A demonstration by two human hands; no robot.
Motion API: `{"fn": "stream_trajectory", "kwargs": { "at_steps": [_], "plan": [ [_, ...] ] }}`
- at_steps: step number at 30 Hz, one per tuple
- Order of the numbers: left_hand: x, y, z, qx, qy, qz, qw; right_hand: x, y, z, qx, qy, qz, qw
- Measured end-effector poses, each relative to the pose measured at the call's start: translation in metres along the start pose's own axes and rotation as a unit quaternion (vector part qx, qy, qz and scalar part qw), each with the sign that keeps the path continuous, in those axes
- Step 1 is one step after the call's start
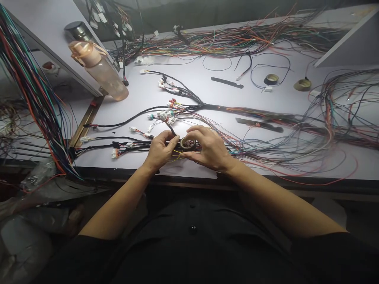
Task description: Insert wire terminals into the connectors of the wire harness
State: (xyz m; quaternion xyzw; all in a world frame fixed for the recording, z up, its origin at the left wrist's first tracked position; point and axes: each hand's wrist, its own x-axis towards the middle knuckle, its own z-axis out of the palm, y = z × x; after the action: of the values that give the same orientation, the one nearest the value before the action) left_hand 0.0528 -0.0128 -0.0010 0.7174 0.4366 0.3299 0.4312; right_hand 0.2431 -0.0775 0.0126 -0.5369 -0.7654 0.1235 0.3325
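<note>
Near the table's front edge, my left hand (161,150) pinches a dark taped wire branch (171,128) that ends in a white connector (163,116). Just right of it, my right hand (209,148) curls its thumb and fingers around a roll of tape (188,144). Under and beside both hands lie thin loose wires, some yellow. A dark wrapped harness trunk (219,107) runs rightward behind the hands, its branches with white connectors spreading to the left. An orange-white connector (115,153) lies left of my left hand.
A peach-lidded bottle (103,75) stands at the back left by a white panel. Hanging wires (35,90) fill the left side. Two tape rolls, one dark-sided (271,79) and one olive (304,84), sit at the back right. Flat dark tools (227,82) (260,125) lie behind the hands.
</note>
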Motion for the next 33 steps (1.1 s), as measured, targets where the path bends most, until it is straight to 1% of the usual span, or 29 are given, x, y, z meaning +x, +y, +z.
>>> {"fn": "stream_trajectory", "kwargs": {
  "at_steps": [3, 7, 10, 13, 15, 16, 19, 21, 23, 25, 27, 30, 33],
  "plan": [
    [0.0, 0.0, 0.0, 0.002, 0.003, 0.01, 1.0, 0.004, 0.001, -0.003, -0.072, -0.027, -0.014, 0.997],
    [-0.002, -0.001, 0.001, 0.013, 0.003, 0.026, 1.0, 0.016, 0.01, -0.014, -0.118, -0.056, -0.004, 0.991],
    [-0.006, -0.002, 0.003, 0.028, 0.021, 0.05, 0.998, 0.03, 0.017, -0.021, -0.14, -0.115, 0.012, 0.983],
    [-0.01, -0.002, 0.004, 0.042, 0.016, 0.076, 0.996, 0.048, 0.019, -0.023, -0.134, -0.184, 0.036, 0.973],
    [-0.01, -0.002, 0.002, 0.062, 0.012, 0.102, 0.993, 0.058, 0.018, -0.02, -0.132, -0.209, 0.033, 0.969],
    [-0.009, -0.001, 0.0, 0.075, 0.01, 0.121, 0.99, 0.062, 0.017, -0.018, -0.133, -0.21, 0.027, 0.968],
    [-0.003, 0.002, -0.008, 0.114, -0.009, 0.187, 0.976, 0.064, 0.014, -0.01, -0.127, -0.184, 0.01, 0.975],
    [0.002, 0.004, -0.014, 0.144, -0.037, 0.223, 0.963, 0.059, 0.015, -0.003, -0.099, -0.151, 0.009, 0.984],
    [0.009, 0.007, -0.018, 0.182, -0.068, 0.245, 0.95, 0.05, 0.018, 0.004, -0.062, -0.111, 0.025, 0.992],
    [0.015, 0.009, -0.021, 0.224, -0.084, 0.257, 0.936, 0.04, 0.021, 0.01, -0.025, -0.072, 0.049, 0.996],
    [0.022, 0.011, -0.022, 0.258, -0.09, 0.269, 0.924, 0.029, 0.022, 0.013, 0.005, -0.045, 0.058, 0.997],
    [0.032, 0.016, -0.022, 0.279, -0.104, 0.279, 0.913, 0.018, 0.02, 0.014, 0.017, -0.045, 0.042, 0.998],
    [0.039, 0.021, -0.021, 0.283, -0.132, 0.265, 0.912, 0.014, 0.016, 0.014, 0.0, -0.042, 0.04, 0.998]
  ]
}}
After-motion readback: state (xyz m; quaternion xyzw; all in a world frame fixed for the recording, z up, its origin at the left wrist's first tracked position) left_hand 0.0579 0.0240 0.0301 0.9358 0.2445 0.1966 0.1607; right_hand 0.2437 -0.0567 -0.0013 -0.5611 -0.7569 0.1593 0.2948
